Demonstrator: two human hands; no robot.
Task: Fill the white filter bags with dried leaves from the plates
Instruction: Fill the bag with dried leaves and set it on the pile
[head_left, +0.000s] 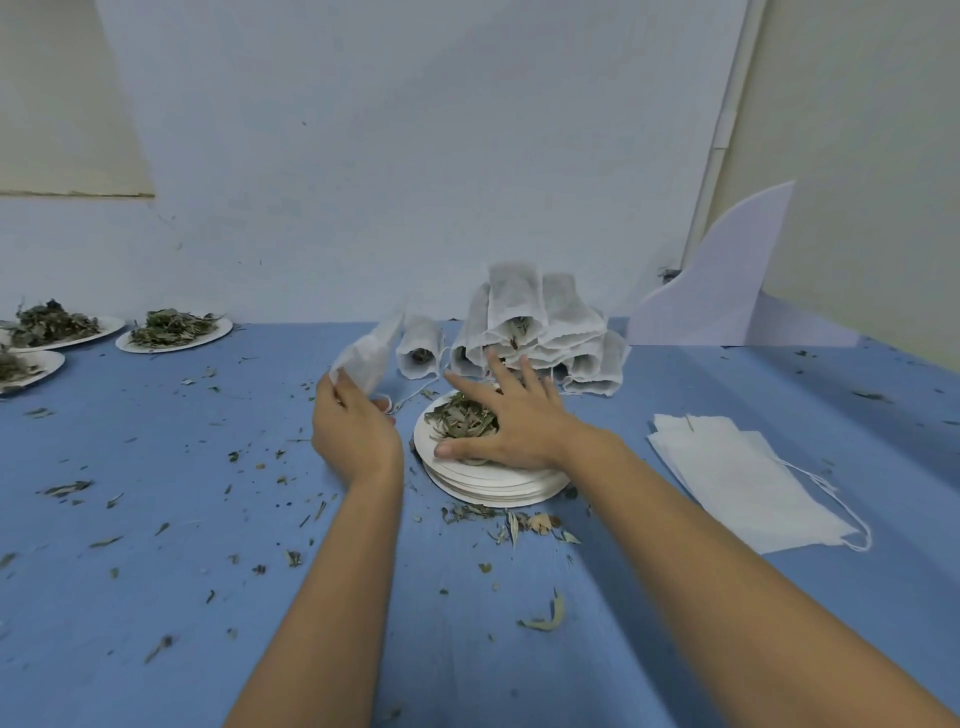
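Leaves (460, 418) sit on the top plate of a stack of plates (493, 486) in the middle of the blue table (156, 519). Right hand (506, 423) lies flat on them w/ fingers spread, gripping nothing. Left hand (353, 428) pinches one white filter bag (369, 356) & holds it up just beside the stack. Filled bags (540, 332) are piled right behind the plates, near the right fingertips. Empty bags (743, 478) lie on the right. 3 more plates of leaves (174, 332) sit far left. Leaf bits (540, 621) lie all over.
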